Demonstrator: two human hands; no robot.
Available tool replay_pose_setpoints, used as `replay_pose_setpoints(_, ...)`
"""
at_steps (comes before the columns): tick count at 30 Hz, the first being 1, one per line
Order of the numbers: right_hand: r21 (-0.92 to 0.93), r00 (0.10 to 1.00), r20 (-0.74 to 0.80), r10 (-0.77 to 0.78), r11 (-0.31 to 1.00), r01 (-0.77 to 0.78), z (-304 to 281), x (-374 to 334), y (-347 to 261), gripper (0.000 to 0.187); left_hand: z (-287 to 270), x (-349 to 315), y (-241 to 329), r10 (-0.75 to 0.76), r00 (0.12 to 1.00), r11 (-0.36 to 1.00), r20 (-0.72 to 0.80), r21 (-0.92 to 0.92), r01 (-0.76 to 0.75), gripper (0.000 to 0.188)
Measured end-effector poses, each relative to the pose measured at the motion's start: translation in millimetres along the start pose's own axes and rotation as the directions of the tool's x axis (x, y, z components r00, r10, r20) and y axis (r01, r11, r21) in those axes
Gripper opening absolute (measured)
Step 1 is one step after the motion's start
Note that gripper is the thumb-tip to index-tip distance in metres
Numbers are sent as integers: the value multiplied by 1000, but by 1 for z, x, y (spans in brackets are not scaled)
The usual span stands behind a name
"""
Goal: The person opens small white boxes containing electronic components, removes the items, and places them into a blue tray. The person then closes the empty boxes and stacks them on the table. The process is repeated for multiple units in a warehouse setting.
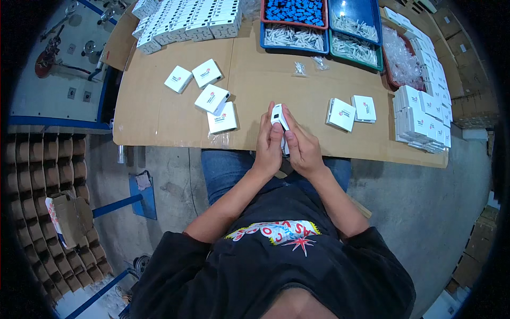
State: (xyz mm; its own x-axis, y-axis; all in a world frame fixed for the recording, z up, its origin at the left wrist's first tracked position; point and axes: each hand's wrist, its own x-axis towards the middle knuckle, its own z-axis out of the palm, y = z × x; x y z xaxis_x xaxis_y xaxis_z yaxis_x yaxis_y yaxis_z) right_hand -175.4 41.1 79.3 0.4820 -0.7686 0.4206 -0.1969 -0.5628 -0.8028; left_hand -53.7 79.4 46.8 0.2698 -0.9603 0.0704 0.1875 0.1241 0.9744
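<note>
Black-shirted torso [276,271] filling the bottom; left hand [268,146] and right hand [300,146] pinching one small white box [278,118] together at table [159,117] edge. Four loose boxes [212,99] lying at 10 o'clock, two boxes [350,111] at 2 o'clock.

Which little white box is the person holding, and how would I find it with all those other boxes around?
Start at the big brown cardboard sheet covering the table, then go to its near edge in the middle. There the left hand and right hand meet around one small white cardboard box. It is the only one held up on edge between fingers; the other white boxes lie flat or stand in stacks.
</note>
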Motion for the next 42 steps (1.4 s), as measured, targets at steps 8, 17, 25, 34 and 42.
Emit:
replay_pose_setpoints(8,49,995,29,95,994,-96,-3,-2,0,46,-3,2,-6,-3,1000,1000,-2,9,3,63)
replay_pose_setpoints(17,-47,999,44,17,999,-15,-20,10,-5,65,-1,16,28,-441,896,848,-48,-350,399,71)
replay_pose_setpoints(25,201,960,168,222,946,-254,-24,-4,23,56,-16,10,44,-548,807,706,220,-395,588,77)
replay_pose_setpoints(34,-23,988,107,113,994,-111,-24,8,7,53,-17,13,33,-523,843,769,123,-358,530,62)
replay_pose_setpoints(42,12,998,66,9,1000,-10,-11,8,7,69,-5,7,50,-632,747,609,206,-466,642,59)
